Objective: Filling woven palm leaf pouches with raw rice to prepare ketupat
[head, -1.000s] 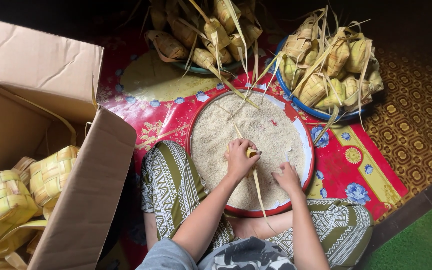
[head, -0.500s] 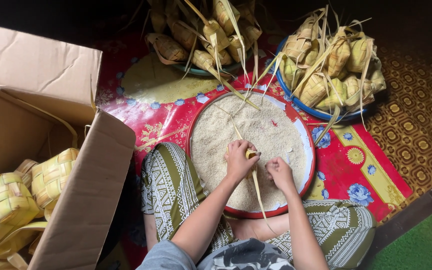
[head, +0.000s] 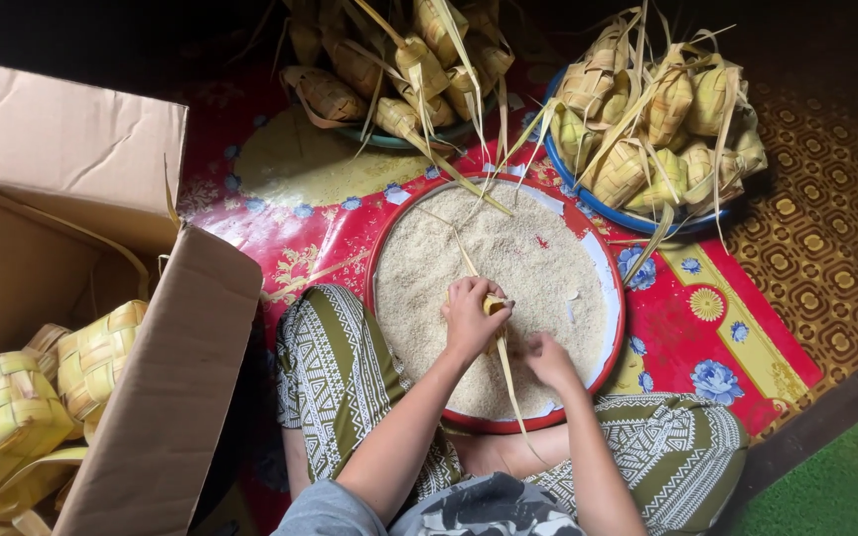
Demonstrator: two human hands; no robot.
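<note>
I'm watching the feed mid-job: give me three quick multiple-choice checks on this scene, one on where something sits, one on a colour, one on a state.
1. Where does the cardboard box stand, from the person's side?
A. to their left
B. to their right
C. beyond the rice tray

2. What colour is the rim of the rice tray?
A. green
B. red
C. white

3. What is the left hand doing?
A. lying flat and empty on the mat
B. gripping a woven leaf pouch over the rice
C. reaching into the box

Answers:
1 A: the box fills the left edge of the view, beside the person's left knee.
2 B: a red band rings the rice; the blue rim belongs to the basin of pouches beyond it.
3 B: its fingers close round the small yellow pouch, with the right hand close by over the rice.
</note>
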